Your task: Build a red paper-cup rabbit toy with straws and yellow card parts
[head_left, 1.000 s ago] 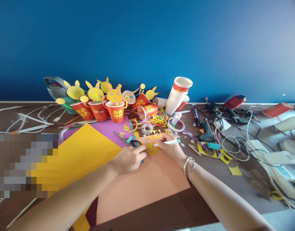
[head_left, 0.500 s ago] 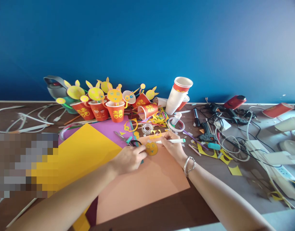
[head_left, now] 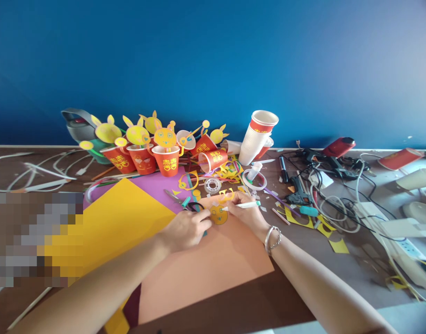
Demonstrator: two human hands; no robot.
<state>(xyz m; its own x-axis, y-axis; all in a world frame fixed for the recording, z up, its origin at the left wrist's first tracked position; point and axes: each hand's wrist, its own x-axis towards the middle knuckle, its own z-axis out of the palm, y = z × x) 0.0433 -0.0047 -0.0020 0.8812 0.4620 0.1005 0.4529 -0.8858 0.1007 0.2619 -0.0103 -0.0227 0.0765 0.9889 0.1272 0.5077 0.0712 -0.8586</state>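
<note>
A small yellow paper disc (head_left: 219,217) with a face drawn on it lies flat on the orange paper sheet (head_left: 213,273). At its left edge, the curled fingertips of my left hand (head_left: 190,227) press it down. My right hand (head_left: 245,211) grips a white marker (head_left: 245,205) with a green end, its tip touching the upper right of the disc. Scissors (head_left: 185,202) lie just beyond my left hand, partly covered by it. Yellow paper scraps (head_left: 227,194) rest near my right fingers.
Red paper cups (head_left: 166,162) with yellow paper animal heads stand at the back left. A stack of white cups (head_left: 255,139) leans at the back centre. Glue guns (head_left: 298,192), cables and a power strip (head_left: 405,248) crowd the right. Yellow sheets (head_left: 125,218) lie left.
My right hand has moved slightly left with the marker, bringing the tip onto the disc's drawn face. My left hand has stayed in place.
</note>
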